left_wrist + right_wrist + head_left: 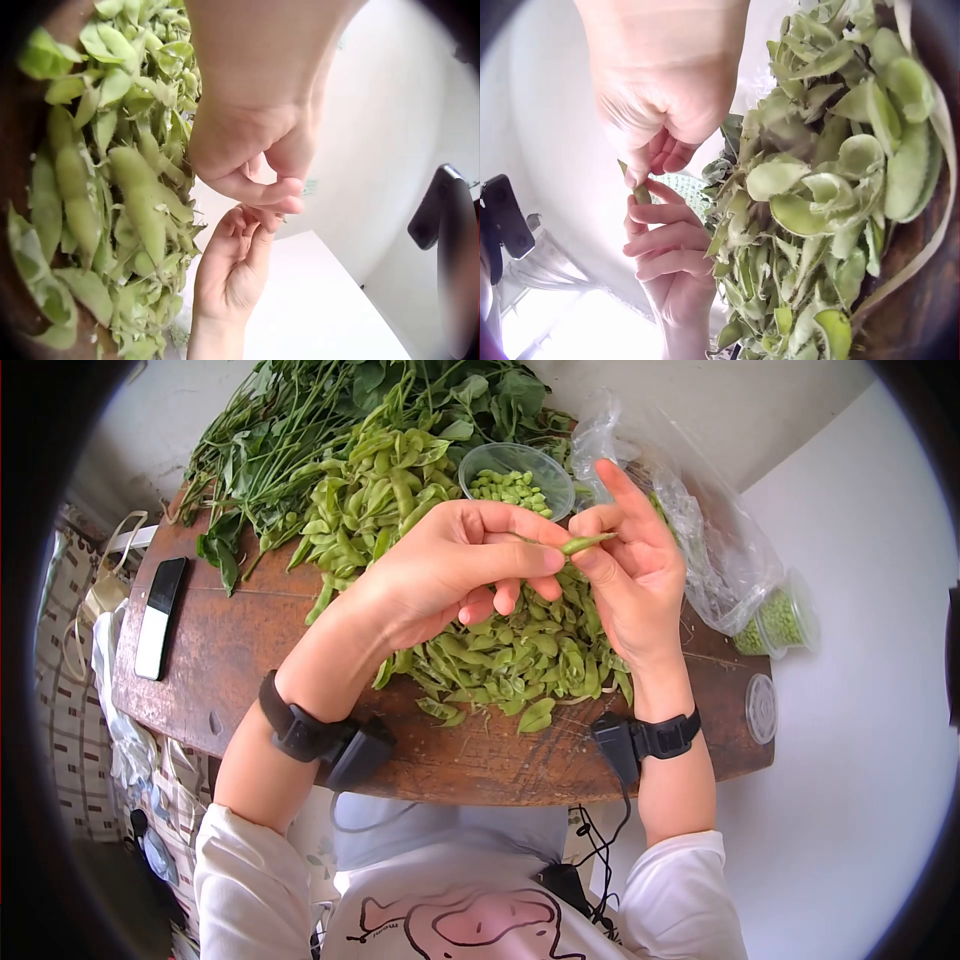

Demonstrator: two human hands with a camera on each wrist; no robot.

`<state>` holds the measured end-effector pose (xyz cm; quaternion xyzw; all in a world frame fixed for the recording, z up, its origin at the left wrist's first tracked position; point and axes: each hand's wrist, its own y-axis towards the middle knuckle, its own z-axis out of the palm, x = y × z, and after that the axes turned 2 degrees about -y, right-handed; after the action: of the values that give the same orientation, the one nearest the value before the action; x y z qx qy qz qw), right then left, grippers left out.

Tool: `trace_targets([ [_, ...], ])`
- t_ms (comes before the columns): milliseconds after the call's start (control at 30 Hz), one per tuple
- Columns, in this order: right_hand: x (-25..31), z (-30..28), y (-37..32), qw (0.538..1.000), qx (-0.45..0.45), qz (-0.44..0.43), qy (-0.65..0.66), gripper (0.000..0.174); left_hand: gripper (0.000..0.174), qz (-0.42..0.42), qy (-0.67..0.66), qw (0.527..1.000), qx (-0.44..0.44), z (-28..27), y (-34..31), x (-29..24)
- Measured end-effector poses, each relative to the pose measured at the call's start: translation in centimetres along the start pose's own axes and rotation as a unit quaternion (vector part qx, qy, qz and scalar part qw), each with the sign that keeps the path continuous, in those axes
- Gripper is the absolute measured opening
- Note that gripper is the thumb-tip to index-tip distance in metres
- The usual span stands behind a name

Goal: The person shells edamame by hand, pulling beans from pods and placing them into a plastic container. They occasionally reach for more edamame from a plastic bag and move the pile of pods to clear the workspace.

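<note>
Evidently pod (586, 544) hung over pod heap (530, 665), nr side of bowl (550, 466). L hand (445, 560) pinched its left pt, R hand (645, 575) its right, thumb + finger each. Prob. v. light, semi-stiff, bruisable; best held at ends, seam free.

this looks like a room in a home: a worn wooden table (250, 620) beside plain pale walls (850, 610), patterned fabric (85, 775) along the left, a phone (161, 618) at the table's left end, and bean pods (520, 660) and leafy stems (260, 465) heaped on the wood.
</note>
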<state>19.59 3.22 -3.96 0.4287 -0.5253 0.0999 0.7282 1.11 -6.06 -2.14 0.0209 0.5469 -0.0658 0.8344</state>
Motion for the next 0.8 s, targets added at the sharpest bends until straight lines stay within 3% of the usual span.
trace_targets([
  [267, -0.1, 0.1, 0.0, 0.999, 0.038, -0.011, -0.019, 0.058, 0.024, -0.001, -0.001, 1.0, 0.005, 0.0, 0.2, 0.5],
  [333, -0.1, 0.3, 0.0, 0.998, 0.05, -0.022, -0.033, 0.056, 0.021, -0.002, -0.07, 0.996, 0.049, -0.6, 0.2, 0.8],
  [467, 0.0, 0.5, -0.1, 0.998, 0.044, -0.025, -0.031, 0.055, 0.022, -0.005, -0.058, 0.996, 0.067, -0.4, 0.2, 0.6],
  [533, 0.1, 0.6, -0.1, 0.998, 0.038, -0.019, -0.037, 0.055, 0.023, -0.009, -0.013, 0.999, 0.034, 0.1, 0.2, 0.4],
  [633, 0.7, 1.0, -0.1, 0.999, 0.028, 0.02, -0.014, 0.055, 0.022, -0.005, 0.037, 0.998, 0.045, -0.1, 0.0, 0.2],
  [800, 0.4, 0.8, -0.1, 0.999, 0.033, 0.013, -0.032, 0.056, 0.024, -0.005, 0.1, 0.994, 0.046, 0.0, -0.5, -0.7],
])
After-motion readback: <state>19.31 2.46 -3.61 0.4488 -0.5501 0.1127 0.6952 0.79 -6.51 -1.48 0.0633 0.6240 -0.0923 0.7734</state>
